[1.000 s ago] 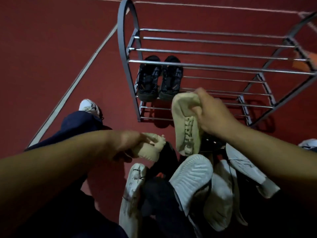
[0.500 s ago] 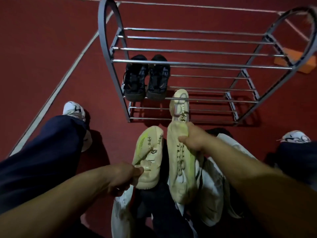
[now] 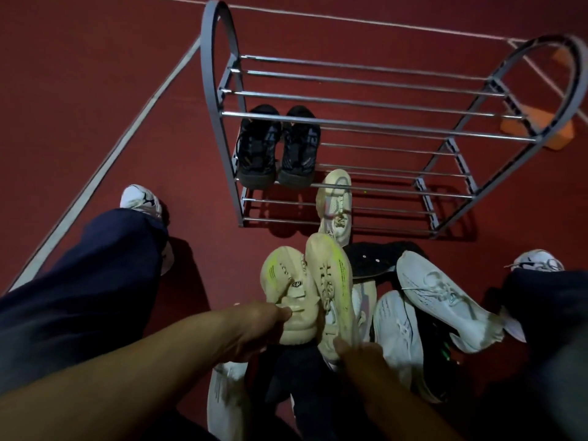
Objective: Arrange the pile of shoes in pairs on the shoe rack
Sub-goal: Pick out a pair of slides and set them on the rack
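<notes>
At the far left, a dark blue trouser leg (image 3: 79, 288) runs down to a white sneaker (image 3: 140, 198) planted on the red floor (image 3: 79, 90), beside a pale painted line. The left hand (image 3: 254, 326) reaches in from the lower left, fingers curled round the heel of a cream shoe (image 3: 286, 281) with a yellow-green streak, holding it toe-up above the pile. Touching that shoe on its right is its match, a second cream shoe (image 3: 331, 281), gripped at the heel end by the right hand (image 3: 356, 354); only the thumb and knuckles show clearly. Beyond them stands the grey shoe rack (image 3: 219, 100) with chrome bars; a pair of black shoes (image 3: 280, 148) sits side by side at the left end of a lower shelf. A single cream sneaker (image 3: 335, 202) leans on the rack's front bars. Under and right of the hands lies the pile: two white sneakers (image 3: 439, 297), a black shoe (image 3: 372, 259) and others partly hidden. At the far right, an orange block (image 3: 537, 128) lies behind the rack, and another white sneaker (image 3: 537, 262) shows above a second dark trouser leg.
</notes>
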Action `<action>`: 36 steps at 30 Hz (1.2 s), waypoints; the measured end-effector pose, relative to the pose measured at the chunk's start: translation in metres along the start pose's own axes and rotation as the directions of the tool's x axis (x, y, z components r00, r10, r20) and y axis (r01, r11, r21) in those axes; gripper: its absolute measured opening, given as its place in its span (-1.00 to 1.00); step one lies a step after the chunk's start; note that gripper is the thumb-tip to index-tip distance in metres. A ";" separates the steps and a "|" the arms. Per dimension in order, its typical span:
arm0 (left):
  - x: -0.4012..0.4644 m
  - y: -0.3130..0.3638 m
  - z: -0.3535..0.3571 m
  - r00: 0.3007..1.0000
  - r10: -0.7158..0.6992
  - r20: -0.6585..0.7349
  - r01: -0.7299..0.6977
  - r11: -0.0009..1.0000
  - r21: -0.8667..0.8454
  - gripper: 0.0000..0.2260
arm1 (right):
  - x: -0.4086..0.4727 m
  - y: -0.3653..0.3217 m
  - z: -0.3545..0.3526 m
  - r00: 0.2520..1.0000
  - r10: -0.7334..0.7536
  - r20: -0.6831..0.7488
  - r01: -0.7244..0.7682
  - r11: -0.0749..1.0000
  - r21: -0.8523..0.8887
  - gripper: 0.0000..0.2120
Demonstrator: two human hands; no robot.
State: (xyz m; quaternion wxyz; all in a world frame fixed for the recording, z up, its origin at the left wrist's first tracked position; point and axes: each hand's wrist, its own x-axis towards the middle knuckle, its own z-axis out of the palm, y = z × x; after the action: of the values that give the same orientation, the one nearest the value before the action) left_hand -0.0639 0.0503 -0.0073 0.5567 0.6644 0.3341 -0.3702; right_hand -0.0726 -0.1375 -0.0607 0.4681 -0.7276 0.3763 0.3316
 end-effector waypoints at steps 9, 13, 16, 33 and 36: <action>-0.008 -0.003 -0.023 0.999 0.020 -0.033 -0.029 0.955 -0.296 -0.79 | -0.007 -0.048 -0.009 0.976 -0.214 -0.030 0.213 0.928 0.305 -0.73; -0.001 0.020 -0.039 0.998 -0.003 -0.055 -0.019 0.923 -0.386 -0.89 | 0.006 -0.089 0.005 0.962 -0.270 0.052 0.236 0.908 0.346 -0.75; 0.016 0.024 -0.039 0.995 -0.051 -0.086 0.013 0.919 -0.394 -0.85 | 0.029 -0.087 0.013 0.976 -0.210 0.064 0.183 0.938 0.294 -0.64; 0.046 0.006 0.003 0.976 -0.198 -0.094 0.108 0.806 -0.582 -0.74 | 0.050 -0.078 0.022 0.986 -0.162 -0.041 0.166 0.917 0.362 -0.65; 0.056 0.023 -0.007 0.981 -0.148 -0.125 0.038 0.781 -0.623 -0.67 | 0.058 -0.106 0.033 0.984 -0.178 -0.002 0.166 0.912 0.374 -0.63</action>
State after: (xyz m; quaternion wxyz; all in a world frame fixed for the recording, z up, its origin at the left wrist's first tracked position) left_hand -0.0155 0.0551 -0.0432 0.6944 0.4568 0.5146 -0.2106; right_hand 0.0430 -0.0907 -0.0742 0.6310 -0.6504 0.3593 0.2231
